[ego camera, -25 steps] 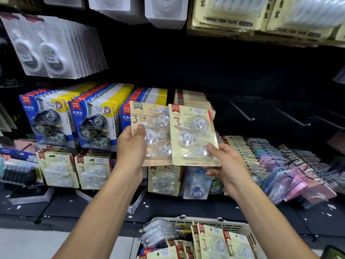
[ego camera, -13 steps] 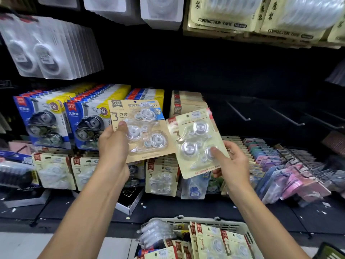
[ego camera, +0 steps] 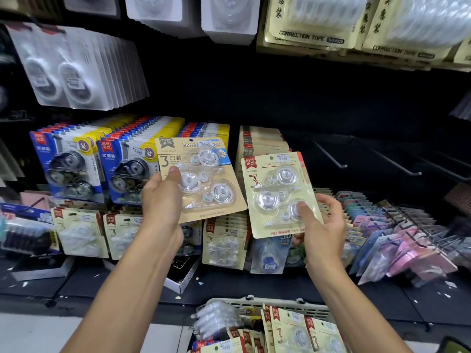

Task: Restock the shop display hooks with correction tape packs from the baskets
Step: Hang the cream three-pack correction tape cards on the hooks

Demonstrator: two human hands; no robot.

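So counting it up: two hands, the left hand (ego camera: 163,197) and the right hand (ego camera: 322,225), and each one's got exactly one pack, so two held packs total: a tan pack (ego camera: 204,179) and a paler pack (ego camera: 279,194). Each shows three clear tape dispensers in its blister (the big "3" on the card agrees). One basket (ego camera: 285,305) down low with at least four more packs in it. Three bare hooks (ego camera: 331,157) on the right.
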